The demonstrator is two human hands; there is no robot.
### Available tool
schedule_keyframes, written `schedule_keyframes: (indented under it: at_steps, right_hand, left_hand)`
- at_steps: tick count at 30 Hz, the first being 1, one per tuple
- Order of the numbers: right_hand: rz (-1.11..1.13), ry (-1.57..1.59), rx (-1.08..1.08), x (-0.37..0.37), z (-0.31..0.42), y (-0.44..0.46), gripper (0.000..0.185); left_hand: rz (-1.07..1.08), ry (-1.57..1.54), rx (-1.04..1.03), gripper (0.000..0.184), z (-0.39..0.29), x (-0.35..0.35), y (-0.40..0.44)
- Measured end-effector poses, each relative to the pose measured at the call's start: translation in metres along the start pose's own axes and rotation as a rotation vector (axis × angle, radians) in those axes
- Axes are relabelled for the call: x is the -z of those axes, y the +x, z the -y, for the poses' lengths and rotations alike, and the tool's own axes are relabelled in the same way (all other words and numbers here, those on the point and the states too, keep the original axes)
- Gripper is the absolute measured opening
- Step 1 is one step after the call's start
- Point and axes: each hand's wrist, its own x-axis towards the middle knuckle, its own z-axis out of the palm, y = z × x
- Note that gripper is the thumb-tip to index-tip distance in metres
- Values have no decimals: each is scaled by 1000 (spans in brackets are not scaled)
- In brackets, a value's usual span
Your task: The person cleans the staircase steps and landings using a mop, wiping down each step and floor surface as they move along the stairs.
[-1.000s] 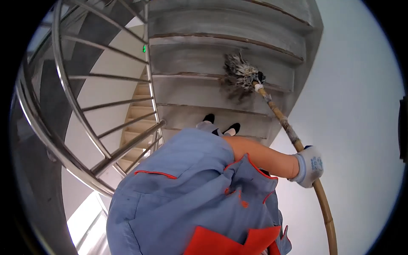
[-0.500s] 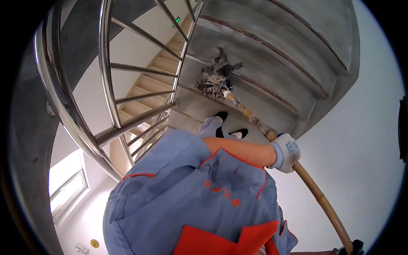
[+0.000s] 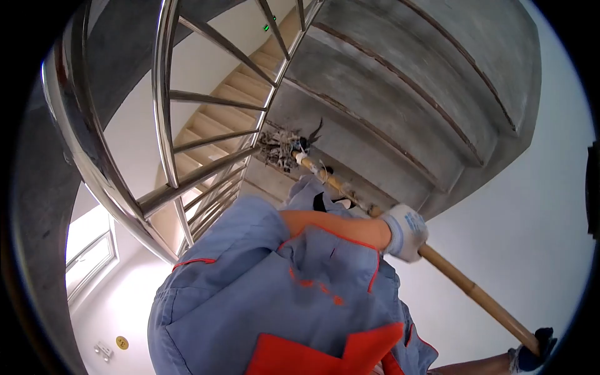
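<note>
My left hand (image 3: 406,232), in a white work glove with blue print, reaches across my body and is closed around the wooden handle of a mop (image 3: 462,282). Lower down at the right edge, my right hand (image 3: 537,350), in a glove with dark fingers, grips the handle near its top end. Grey, frayed strips form the mop head (image 3: 280,150), which lies on a stair step close to the foot of the railing. Worn wrapping covers the lower part of the handle. My shoe (image 3: 331,203) shows partly beside the handle.
Grey concrete steps (image 3: 381,94) with brown edge strips curve upward ahead. A steel railing (image 3: 164,106) stands at the left, with a beige lower staircase (image 3: 234,94) beyond it. A white wall (image 3: 531,219) rises at the right. A window (image 3: 90,256) is at lower left.
The mop head has moved left and nearer to me, up to the railing. My left hand has shifted slightly left and down, and my right hand has come further into view.
</note>
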Motion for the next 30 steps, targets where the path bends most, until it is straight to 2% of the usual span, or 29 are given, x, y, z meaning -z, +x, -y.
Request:
schedule_keyframes:
  at_steps: [2,3,5,6,8,9,11,14,19,22,26,28,30]
  right_hand:
    - [425,-360,167,45,-58,2,34]
    - [275,121,-286,30,-61,-7,35]
    - [175,421,-524,-20,-51,-47,36]
    - [147,437,-618,-27,-64,-67,39]
    - [163,315,-575,-74,-68,-114,36]
    - [108,392,-651,-106,-54,-132,35]
    - [216,508,-709,-145,-40,-164,32]
    - [216,563,-751,-160,-44,-195,32]
    - [-64,572,-1026,-156,-78,-210,30]
    - [-128,605,-1176,-146,-118,-219,29]
    - [-175,670,-1285,-166,-148,-241,29]
    - [-100,790,-1363,-179,-158,-268,30]
    - [-223,745,-1460,-187,-169,-305,35]
  left_hand:
    - [-26,62,72,26,29,4,9]
    - [-26,91,125,26,46,7,12]
    - [-111,135,179,25,82,15,7]
    - [-162,175,196,26,108,6,15]
    - [-185,229,244,27,155,-6,27]
    - [-158,241,275,28,173,-4,28]
    - [-94,267,326,29,200,-8,34]
    - [-23,306,359,29,223,-18,47]
    - [-30,354,358,30,229,-34,71]
    - [90,305,372,31,231,-37,76]
    - [87,316,415,29,257,-50,87]
    - [22,372,462,28,282,-61,94]
    - [78,391,521,28,295,-68,97]
